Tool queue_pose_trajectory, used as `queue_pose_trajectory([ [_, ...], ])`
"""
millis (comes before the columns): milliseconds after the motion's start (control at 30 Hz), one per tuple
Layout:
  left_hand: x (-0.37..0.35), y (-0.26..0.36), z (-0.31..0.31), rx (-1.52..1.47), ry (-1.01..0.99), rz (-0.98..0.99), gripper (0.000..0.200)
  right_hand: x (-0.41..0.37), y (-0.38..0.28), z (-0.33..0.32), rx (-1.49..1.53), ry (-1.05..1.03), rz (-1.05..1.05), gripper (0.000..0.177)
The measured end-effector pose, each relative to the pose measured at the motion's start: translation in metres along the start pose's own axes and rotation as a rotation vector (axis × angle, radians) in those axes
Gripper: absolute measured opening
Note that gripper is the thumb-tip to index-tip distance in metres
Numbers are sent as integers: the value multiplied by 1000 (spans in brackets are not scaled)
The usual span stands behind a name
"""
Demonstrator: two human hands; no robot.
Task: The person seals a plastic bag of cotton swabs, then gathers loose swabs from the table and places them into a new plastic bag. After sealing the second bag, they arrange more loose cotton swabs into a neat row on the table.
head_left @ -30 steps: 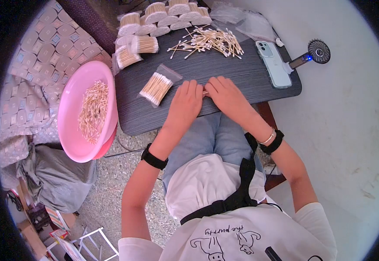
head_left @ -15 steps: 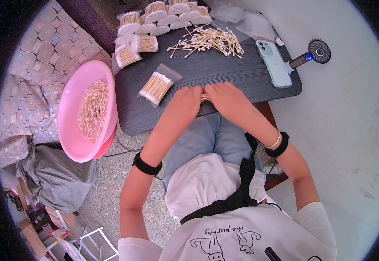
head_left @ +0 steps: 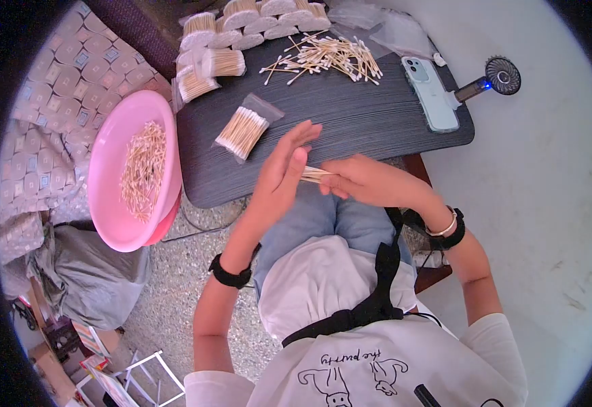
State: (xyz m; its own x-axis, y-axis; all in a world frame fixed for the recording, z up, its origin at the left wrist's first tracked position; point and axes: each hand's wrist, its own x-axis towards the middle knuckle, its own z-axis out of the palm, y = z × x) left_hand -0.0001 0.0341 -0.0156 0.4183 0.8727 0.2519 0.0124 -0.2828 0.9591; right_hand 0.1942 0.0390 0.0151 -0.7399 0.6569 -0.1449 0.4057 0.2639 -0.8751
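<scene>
My right hand (head_left: 357, 180) is curled in the middle of the frame, thumb and fingers closed on a small bundle of cotton swabs (head_left: 315, 174). My left hand (head_left: 284, 169) is spread open, fingers straight and palm turned toward the near ends of the sticks; it grips nothing, and I cannot tell whether the ends touch it. I judge the step in hand to be squaring up this bundle, and the next move calls for a firm pinch and a flat left palm, so the ends sit level (thin sticks like these slip easily).

Both hands are at the near edge of the dark table (head_left: 350, 115), with my lap just below. The best room for moving is the bare tabletop ahead, between my hands and the loose pile of swabs (head_left: 330, 57) at the top of the frame. Left of centre, a filled bag (head_left: 243, 132) lies near my left fingers, so that side is tighter. The pink basin (head_left: 104, 176) stands beyond the table's left edge. Upper right, the phone (head_left: 432, 95) lies along the right edge, and the small fan (head_left: 503, 74) sticks out past it.
</scene>
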Motion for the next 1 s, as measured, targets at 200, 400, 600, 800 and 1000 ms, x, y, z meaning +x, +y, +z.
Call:
queue_pose_trajectory([
  [200,1,0,14,-126,88,-75,44,6,1,18,204,-19,29,16],
  [400,-11,17,-2,490,56,171,15,-3,2,20,543,-45,84,25],
  [600,-14,15,0,572,124,218,6,-1,6,24,653,-18,88,35],
  [800,-14,16,7,709,136,175,20,0,12,28,561,22,51,34],
  [1000,-10,15,7,812,136,201,27,-1,6,30,650,-13,135,34],
])
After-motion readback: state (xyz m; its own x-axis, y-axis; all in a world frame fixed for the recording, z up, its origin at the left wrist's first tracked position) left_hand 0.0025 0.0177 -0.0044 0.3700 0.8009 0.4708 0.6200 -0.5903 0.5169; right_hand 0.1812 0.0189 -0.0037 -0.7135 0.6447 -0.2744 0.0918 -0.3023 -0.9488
